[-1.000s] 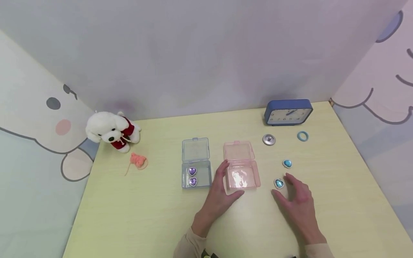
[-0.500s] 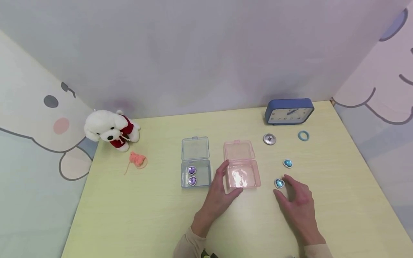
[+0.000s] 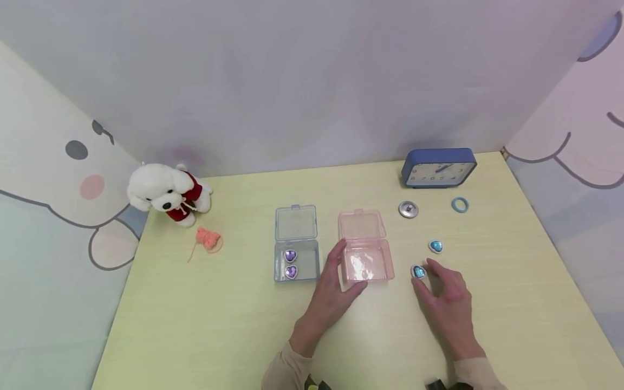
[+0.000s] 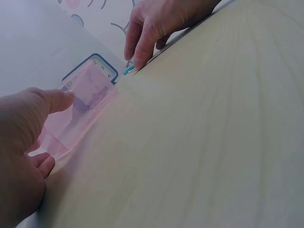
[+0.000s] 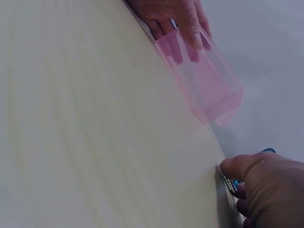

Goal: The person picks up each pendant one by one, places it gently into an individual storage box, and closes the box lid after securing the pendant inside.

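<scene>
My left hand (image 3: 327,297) holds the open pink plastic box (image 3: 391,265) at its near left corner, thumb at the front rim and fingers along the left wall. To its right, my right hand (image 3: 449,306) pinches a blue heart-shaped gem button (image 3: 418,272) with a beaded silver edge between thumb and fingers. The right wrist view shows this gem button (image 5: 232,184) tilted on edge beside the thumb, partly hidden by the hand. A second blue heart gem button (image 3: 436,246) lies just beyond the right fingertips. Nothing lies inside the pink box.
Left of the pink box stands an open blue-grey box (image 3: 309,265) with two purple heart gem buttons (image 3: 291,271). Farther back are a round silver button (image 3: 408,209), a blue ring (image 3: 460,204) and a blue clock (image 3: 439,168). A plush dog (image 3: 168,192) and coral yarn (image 3: 207,238) stay left.
My right thumb and fingers have closed on the nearer blue gem button, which has tilted and shifted slightly left. My left hand stays at the pink box, its thumb now against the front rim.
</scene>
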Demonstrator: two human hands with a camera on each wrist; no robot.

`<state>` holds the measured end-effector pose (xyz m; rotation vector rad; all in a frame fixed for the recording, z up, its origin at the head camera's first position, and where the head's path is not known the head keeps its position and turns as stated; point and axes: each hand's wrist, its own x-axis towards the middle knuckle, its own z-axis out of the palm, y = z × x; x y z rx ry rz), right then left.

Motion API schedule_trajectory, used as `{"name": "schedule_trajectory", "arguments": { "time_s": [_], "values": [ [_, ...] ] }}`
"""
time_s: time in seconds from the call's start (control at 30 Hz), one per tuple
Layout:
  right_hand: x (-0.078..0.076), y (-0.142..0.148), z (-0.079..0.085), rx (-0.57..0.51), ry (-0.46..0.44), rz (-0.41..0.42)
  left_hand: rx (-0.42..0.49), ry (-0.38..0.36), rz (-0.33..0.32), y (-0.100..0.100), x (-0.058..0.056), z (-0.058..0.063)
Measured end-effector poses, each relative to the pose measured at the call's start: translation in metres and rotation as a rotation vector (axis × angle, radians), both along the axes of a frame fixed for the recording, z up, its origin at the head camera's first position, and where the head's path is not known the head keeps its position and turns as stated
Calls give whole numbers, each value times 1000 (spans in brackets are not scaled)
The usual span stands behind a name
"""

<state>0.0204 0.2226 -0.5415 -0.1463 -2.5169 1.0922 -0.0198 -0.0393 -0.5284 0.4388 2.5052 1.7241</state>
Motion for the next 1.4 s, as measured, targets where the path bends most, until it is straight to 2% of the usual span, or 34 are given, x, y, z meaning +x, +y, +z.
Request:
{"name": "schedule_trajectory", "arguments": {
  "time_s": [0.2,0.33,0.47,0.57,0.63,0.8,0.97,1.17,1.4],
  "values": [
    [-9,-4,1,-3,55,36,0,-2,0,0,0,0],
    [-15,-8,3,-26,20,36,-5,11,5,1,0,-2],
    [-19,-13,9,-49,-19,-2,-10,26,-1,2,0,-4],
    [-23,-16,15,-35,29,6,-22,46,-2,2,-1,-5],
    [-27,-19,19,-15,93,40,-33,60,3,2,-1,-6],
    [-33,-27,29,19,208,88,-51,53,10,1,-1,-5],
    [-37,-36,35,-1,254,133,-65,38,10,1,-1,-4],
    [-41,-48,33,-17,295,194,-70,44,6,3,-1,-4],
    [-46,-69,32,30,313,247,-77,54,8,2,-2,-5]
  ]
}}
